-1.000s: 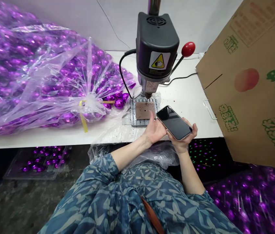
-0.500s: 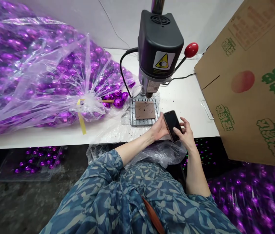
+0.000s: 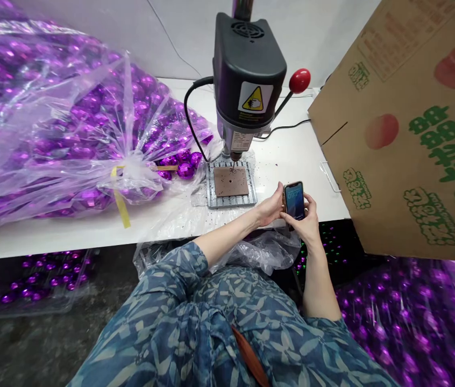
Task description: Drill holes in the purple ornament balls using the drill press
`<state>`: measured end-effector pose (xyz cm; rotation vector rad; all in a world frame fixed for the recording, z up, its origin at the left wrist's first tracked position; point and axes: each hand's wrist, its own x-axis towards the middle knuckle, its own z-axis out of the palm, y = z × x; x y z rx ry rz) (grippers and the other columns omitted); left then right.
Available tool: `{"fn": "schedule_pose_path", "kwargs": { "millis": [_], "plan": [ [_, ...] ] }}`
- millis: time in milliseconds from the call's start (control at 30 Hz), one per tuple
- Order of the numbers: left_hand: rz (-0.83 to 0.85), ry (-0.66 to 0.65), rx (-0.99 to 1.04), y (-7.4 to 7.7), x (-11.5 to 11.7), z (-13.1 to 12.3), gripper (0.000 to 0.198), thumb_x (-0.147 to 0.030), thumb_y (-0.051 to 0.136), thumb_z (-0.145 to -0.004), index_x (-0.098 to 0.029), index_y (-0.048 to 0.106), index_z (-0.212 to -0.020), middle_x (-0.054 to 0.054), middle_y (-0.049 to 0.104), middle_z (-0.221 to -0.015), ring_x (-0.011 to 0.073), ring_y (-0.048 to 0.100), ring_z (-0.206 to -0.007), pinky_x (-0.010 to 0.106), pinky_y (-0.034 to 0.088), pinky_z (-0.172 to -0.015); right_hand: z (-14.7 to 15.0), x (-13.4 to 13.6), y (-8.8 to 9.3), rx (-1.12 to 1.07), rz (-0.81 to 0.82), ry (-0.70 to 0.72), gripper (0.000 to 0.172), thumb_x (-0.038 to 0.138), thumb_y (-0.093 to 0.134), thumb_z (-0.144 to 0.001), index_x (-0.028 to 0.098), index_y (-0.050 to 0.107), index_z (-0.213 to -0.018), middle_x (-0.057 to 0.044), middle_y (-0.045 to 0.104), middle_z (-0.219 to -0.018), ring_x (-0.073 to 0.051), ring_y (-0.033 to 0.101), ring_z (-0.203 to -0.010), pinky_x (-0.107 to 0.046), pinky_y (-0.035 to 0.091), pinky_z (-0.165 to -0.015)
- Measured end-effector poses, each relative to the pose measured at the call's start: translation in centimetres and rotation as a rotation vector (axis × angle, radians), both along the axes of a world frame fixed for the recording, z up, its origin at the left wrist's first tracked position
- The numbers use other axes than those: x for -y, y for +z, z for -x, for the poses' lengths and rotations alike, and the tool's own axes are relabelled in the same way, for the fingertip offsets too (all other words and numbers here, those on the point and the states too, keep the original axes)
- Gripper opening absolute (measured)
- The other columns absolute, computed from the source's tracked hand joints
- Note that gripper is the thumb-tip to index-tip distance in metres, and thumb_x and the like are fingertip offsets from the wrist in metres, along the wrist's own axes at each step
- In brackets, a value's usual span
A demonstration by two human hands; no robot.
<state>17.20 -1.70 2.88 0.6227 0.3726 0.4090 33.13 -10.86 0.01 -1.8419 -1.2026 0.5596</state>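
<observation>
A smartphone [image 3: 294,202] is held upright between my two hands above the table's front edge, its screen lit with a clock on it. My left hand [image 3: 271,208] grips it at the left side, with some fingers hidden behind it. My right hand [image 3: 307,221] wraps the right side, its thumb across the lower part of the phone. Left of my hands stands a bench drill press [image 3: 249,70] with a red-knobbed lever [image 3: 299,81]. Under its bit, a brown board [image 3: 231,183] with a small hole lies on the slotted metal base [image 3: 232,203], strewn with dark shavings.
A big clear bag [image 3: 70,118] of shiny purple balls covers the table's left side, with several loose balls [image 3: 186,170] beside its knot. A printed cardboard box [image 3: 405,172] stands at the right. More purple balls lie in a tray [image 3: 45,277] below and in a bag [image 3: 409,317] at lower right.
The phone's screen has gone from dark to lit, and the phone stands straighter. My right thumb has moved down to the phone's lower edge. The view has shifted slightly to the right.
</observation>
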Motion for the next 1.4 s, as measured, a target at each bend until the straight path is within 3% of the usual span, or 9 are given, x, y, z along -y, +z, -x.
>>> {"fn": "schedule_pose_path", "kwargs": {
  "millis": [100, 233, 367, 533, 667, 800, 867, 1167, 1400],
  "plan": [
    [-0.041, 0.001, -0.075, -0.7, 0.6, -0.5, 0.072, -0.071, 0.019, -0.107, -0.031, 0.065, -0.144, 0.008, 0.074, -0.140, 0.0228, 0.072, -0.114, 0.036, 0.054, -0.103, -0.3, 0.2, -0.5, 0.012, -0.014, -0.118, 0.065, 0.054, 0.063, -0.097, 0.017, 0.050, -0.149, -0.012, 0.062, -0.130, -0.017, 0.064, -0.113, -0.041, 0.062, -0.099],
    [-0.013, -0.017, -0.083, -1.0, 2.4, -1.7, 0.065, -0.072, 0.030, -0.106, -0.036, 0.058, -0.152, 0.008, 0.073, -0.141, 0.0203, 0.071, -0.095, 0.032, 0.055, -0.089, -1.0, 0.3, -1.5, -0.044, -0.012, -0.194, 0.058, 0.052, 0.063, -0.098, 0.015, 0.054, -0.142, -0.011, 0.064, -0.127, -0.016, 0.065, -0.110, -0.038, 0.062, -0.098],
    [0.034, -0.030, -0.090, -0.7, 3.6, -3.0, 0.056, -0.063, 0.037, -0.108, -0.034, 0.060, -0.150, 0.009, 0.076, -0.131, 0.0225, 0.071, -0.098, 0.037, 0.058, -0.090, -2.2, 1.2, -1.6, -0.132, -0.016, -0.141, 0.054, 0.052, 0.061, -0.099, 0.014, 0.057, -0.138, -0.010, 0.065, -0.124, -0.015, 0.065, -0.109, -0.036, 0.062, -0.095],
    [0.125, 0.034, -0.088, -0.4, 2.8, -3.7, 0.048, -0.050, 0.052, -0.107, -0.033, 0.055, -0.152, 0.009, 0.078, -0.123, 0.0223, 0.074, -0.092, 0.041, 0.060, -0.089, -3.7, 3.0, -0.4, -0.169, -0.033, 0.004, 0.058, 0.052, 0.063, -0.098, 0.016, 0.054, -0.143, -0.012, 0.063, -0.131, -0.017, 0.065, -0.115, -0.038, 0.063, -0.099],
    [0.150, 0.087, -0.065, -0.6, 2.3, -4.5, 0.049, -0.034, 0.046, -0.110, -0.029, 0.048, -0.159, 0.010, 0.078, -0.119, 0.0209, 0.075, -0.092, 0.037, 0.061, -0.084, -4.3, 3.9, 0.6, -0.126, -0.022, 0.063, 0.081, 0.056, 0.069, -0.093, 0.021, 0.038, -0.159, -0.014, 0.058, -0.140, -0.018, 0.066, -0.114, -0.038, 0.064, -0.094],
    [0.161, 0.124, -0.062, -0.5, 2.3, -5.4, 0.052, -0.026, 0.051, -0.108, -0.028, 0.050, -0.159, 0.009, 0.079, -0.118, 0.0212, 0.076, -0.100, 0.037, 0.061, -0.090, -4.4, 4.3, 1.2, -0.047, 0.007, 0.054, 0.138, 0.064, 0.095, -0.058, 0.027, 0.020, -0.169, -0.018, 0.054, -0.148, -0.021, 0.068, -0.107, -0.044, 0.066, -0.093],
    [0.161, 0.124, -0.059, -0.4, 2.4, -5.7, 0.051, -0.027, 0.056, -0.106, -0.028, 0.053, -0.157, 0.009, 0.080, -0.117, 0.0220, 0.076, -0.100, 0.038, 0.061, -0.094, -4.3, 4.4, 1.4, -0.019, 0.017, 0.047, 0.152, 0.065, 0.098, -0.048, 0.029, 0.015, -0.170, -0.018, 0.054, -0.148, -0.023, 0.069, -0.106, -0.048, 0.065, -0.095],
    [0.185, 0.106, -0.070, 0.5, 3.2, -5.7, 0.049, -0.026, 0.058, -0.105, -0.025, 0.058, -0.153, 0.010, 0.081, -0.119, 0.0210, 0.076, -0.101, 0.034, 0.061, -0.092, -4.6, 4.8, 1.7, 0.003, 0.025, 0.056, 0.168, 0.067, 0.098, -0.045, 0.029, -0.004, -0.172, -0.020, 0.053, -0.149, -0.026, 0.070, -0.113, -0.047, 0.066, -0.097],
    [0.156, 0.091, -0.028, 0.1, 3.4, -5.5, 0.049, -0.027, 0.062, -0.103, -0.027, 0.059, -0.152, 0.009, 0.081, -0.121, 0.0221, 0.077, -0.102, 0.034, 0.060, -0.091, -4.7, 5.2, 1.5, -0.046, -0.013, 0.031, 0.170, 0.061, 0.101, -0.039, 0.032, 0.000, -0.172, -0.017, 0.052, -0.150, -0.020, 0.070, -0.105, -0.037, 0.067, -0.085]
  ]
}}
